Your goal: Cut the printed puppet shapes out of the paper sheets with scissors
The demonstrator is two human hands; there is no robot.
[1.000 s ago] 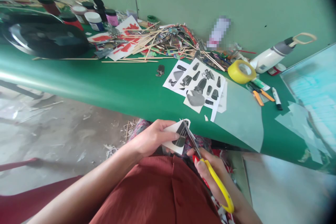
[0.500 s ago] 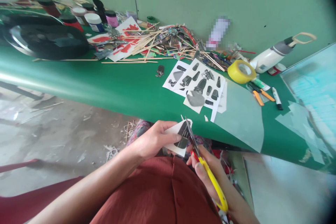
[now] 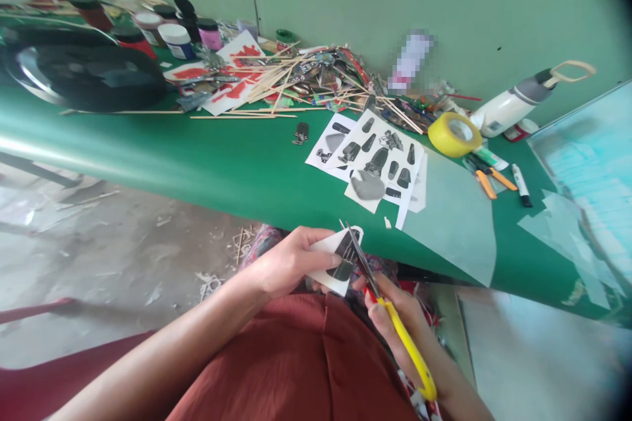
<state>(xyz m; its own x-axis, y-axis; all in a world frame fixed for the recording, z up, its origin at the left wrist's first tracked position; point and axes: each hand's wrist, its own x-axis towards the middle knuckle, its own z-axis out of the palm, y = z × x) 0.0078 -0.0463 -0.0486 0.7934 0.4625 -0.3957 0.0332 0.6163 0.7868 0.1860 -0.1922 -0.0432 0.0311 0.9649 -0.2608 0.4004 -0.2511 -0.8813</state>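
Pinching the paper (image 3: 330, 243) in your left hand (image 3: 289, 264), right hand (image 3: 391, 316) wrapped round the scissors (image 3: 364, 264), snip slowly beside the dark shape (image 3: 347, 259).

The desk (image 3: 222, 158) looks smooth, like green vinyl, and shines near its left end. Just off the near edge, the scissors (image 3: 409, 341) show bright metal blades and smooth yellow plastic; the paper (image 3: 347, 264) at the blades looks matt. Towards the far edge I see bare wooden sticks (image 3: 244, 117) and glossy plastic tape (image 3: 440, 135).
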